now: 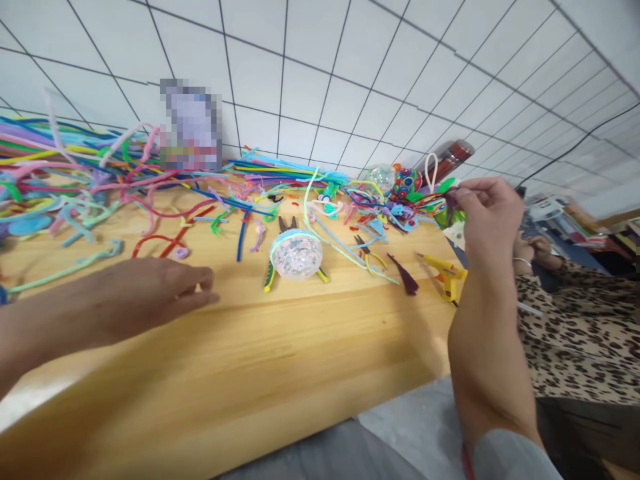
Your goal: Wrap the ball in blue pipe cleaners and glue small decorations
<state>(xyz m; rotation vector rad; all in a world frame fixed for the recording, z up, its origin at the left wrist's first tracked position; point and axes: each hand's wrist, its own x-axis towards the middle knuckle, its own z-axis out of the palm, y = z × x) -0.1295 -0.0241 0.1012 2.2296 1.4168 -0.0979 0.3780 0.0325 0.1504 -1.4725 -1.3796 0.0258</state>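
Note:
Over the left part of the table, my left hand [150, 293] hovers palm down with its fingers loosely bent and a gap at the thumb, holding nothing. My right hand [493, 207] is raised at the table's far right corner, its fingertips pinched on a dark purplish, strand-like piece [449, 208], blurred and partly hidden. Between the hands, a clear glittery ball [297, 255] with a pale green and blue band rests on yellow-and-green-handled pliers [270, 275]. A dark purple tassel [404, 275] lies to the right of it.
Colourful pipe cleaners [75, 157] crowd the back of the table [280, 360]. Small yellow-handled pliers [370, 257] and a yellow glue gun [447, 275] lie at right. A decorated ball [407, 181] stands near the tiled wall [320, 87]. Another person's patterned sleeve [575, 320] is at far right.

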